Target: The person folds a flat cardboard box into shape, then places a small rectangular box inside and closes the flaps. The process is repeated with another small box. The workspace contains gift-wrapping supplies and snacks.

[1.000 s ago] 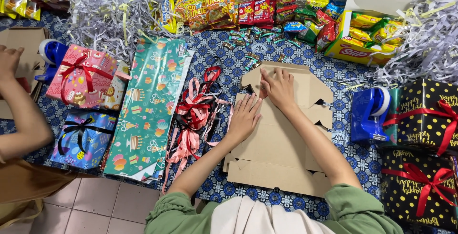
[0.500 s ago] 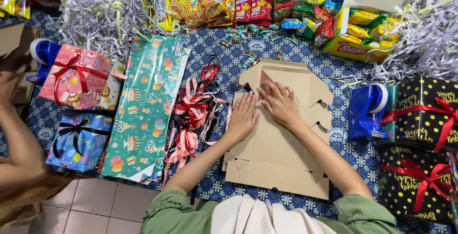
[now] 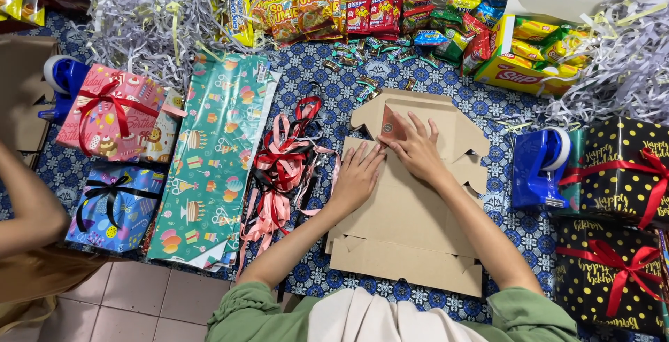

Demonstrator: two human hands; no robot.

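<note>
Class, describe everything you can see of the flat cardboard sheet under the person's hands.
The cardboard sheet is plain brown, die-cut with tabs and notched edges, and lies unfolded flat on the blue patterned table. The left hand presses on its left part; the right hand folds down a small corner flap near the top.
</note>
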